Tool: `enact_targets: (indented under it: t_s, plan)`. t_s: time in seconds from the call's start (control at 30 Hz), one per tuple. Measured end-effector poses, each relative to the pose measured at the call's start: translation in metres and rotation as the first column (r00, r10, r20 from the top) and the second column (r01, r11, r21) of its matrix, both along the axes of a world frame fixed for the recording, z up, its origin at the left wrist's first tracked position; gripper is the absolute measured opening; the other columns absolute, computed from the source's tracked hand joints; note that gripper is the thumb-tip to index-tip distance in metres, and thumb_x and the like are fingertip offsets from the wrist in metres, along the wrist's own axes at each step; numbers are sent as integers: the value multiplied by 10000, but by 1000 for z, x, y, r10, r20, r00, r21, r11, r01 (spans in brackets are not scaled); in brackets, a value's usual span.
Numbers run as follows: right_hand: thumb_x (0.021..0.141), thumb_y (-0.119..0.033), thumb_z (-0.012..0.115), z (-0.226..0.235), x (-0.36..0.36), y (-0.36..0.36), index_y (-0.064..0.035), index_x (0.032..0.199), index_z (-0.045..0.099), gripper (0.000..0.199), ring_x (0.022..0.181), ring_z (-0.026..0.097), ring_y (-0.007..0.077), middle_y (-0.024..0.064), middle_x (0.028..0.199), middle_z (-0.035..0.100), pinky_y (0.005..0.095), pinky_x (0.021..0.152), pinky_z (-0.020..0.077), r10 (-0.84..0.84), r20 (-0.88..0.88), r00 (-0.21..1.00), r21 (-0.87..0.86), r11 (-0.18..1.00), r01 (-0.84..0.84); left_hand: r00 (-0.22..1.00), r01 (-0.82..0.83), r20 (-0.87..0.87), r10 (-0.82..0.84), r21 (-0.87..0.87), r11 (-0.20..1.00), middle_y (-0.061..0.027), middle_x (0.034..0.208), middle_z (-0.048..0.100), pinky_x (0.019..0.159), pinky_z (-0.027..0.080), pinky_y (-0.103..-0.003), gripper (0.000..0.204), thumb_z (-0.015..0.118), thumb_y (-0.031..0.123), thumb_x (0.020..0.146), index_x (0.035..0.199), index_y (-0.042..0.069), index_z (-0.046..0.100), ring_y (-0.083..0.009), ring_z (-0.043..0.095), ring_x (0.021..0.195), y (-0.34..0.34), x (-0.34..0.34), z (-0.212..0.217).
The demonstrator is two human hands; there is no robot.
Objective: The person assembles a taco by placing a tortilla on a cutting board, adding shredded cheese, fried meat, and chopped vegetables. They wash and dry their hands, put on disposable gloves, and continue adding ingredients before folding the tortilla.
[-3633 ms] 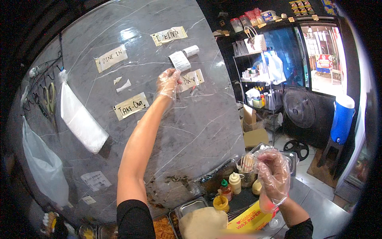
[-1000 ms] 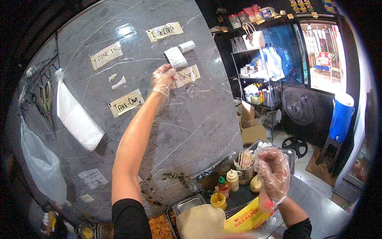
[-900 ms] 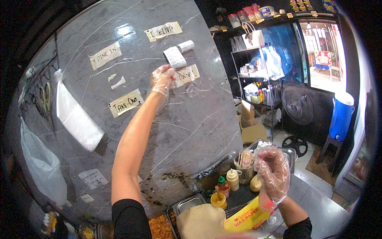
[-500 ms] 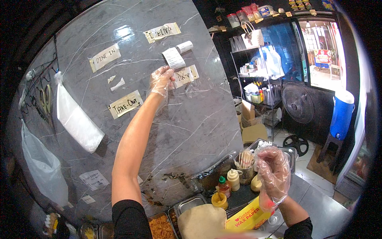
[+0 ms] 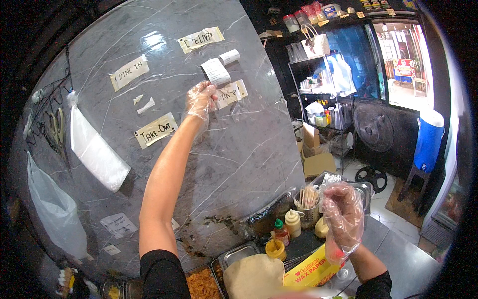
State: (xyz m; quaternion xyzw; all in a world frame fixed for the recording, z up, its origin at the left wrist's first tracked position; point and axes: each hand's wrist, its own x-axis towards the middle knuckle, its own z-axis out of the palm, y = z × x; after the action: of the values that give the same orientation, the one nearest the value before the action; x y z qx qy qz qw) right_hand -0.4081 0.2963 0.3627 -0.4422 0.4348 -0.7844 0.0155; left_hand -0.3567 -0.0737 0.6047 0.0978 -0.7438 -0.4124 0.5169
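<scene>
My left hand (image 5: 200,99), in a clear plastic glove, reaches up to a grey marbled wall panel (image 5: 239,164). Its fingers are bent together at the lower edge of a white printed paper slip (image 5: 215,71), whose end curls outward. Whether they pinch the slip or anything else is hidden. A handwritten paper label (image 5: 233,95) lies just right of the fingers. My right hand (image 5: 342,217), gloved too, is raised over the counter with its fingers curled in and nothing visible in them. Below it sits a yellow wax paper box (image 5: 311,269).
Sauce bottles (image 5: 293,223), a mustard-coloured cup (image 5: 275,248) and a metal holder of sticks (image 5: 307,204) stand along the counter's back. Orange shredded food (image 5: 201,284) fills a tray beside a round tan board (image 5: 254,276). Plastic bags (image 5: 97,142) hang left. A blue cooler (image 5: 429,142) stands right.
The fingers of my left hand have shifted slightly and bent a little more at the slip's lower edge. My right hand stays nearly where it was. The whole view has moved a touch.
</scene>
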Motion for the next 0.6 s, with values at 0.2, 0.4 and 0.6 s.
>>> enact_targets:
  t_s: [0.2, 0.4, 0.6]
  plan:
    - [897, -62, 633, -2, 0, -2, -18, 1047, 571, 168, 919, 583, 130, 72, 1031, 598, 292, 827, 486, 11, 20, 1000, 4, 1000, -11, 999, 35, -21, -35, -20, 999, -38, 720, 621, 433, 386, -215, 243, 653, 111, 866, 1088, 12, 648, -62, 487, 492, -9, -2, -1]
    - [897, -71, 639, -3, -1, -2, -25, 1050, 574, 173, 931, 580, 126, 66, 1044, 596, 292, 837, 484, 12, 19, 1000, 12, 1000, -12, 998, 44, 35, -43, -15, 999, 7, 706, 595, 436, 362, -180, 173, 671, 155, 880, 1019, 59, 635, -42, 481, 506, -4, 2, 0]
    - [898, -81, 636, -4, -2, -2, -30, 1049, 574, 171, 922, 579, 124, 65, 1043, 588, 282, 823, 483, -3, 18, 1000, 5, 1000, 3, 999, 13, 37, -13, -16, 1000, 15, 697, 589, 431, 354, -177, 194, 646, 169, 899, 1062, 65, 636, -33, 460, 489, 2, 1, -1]
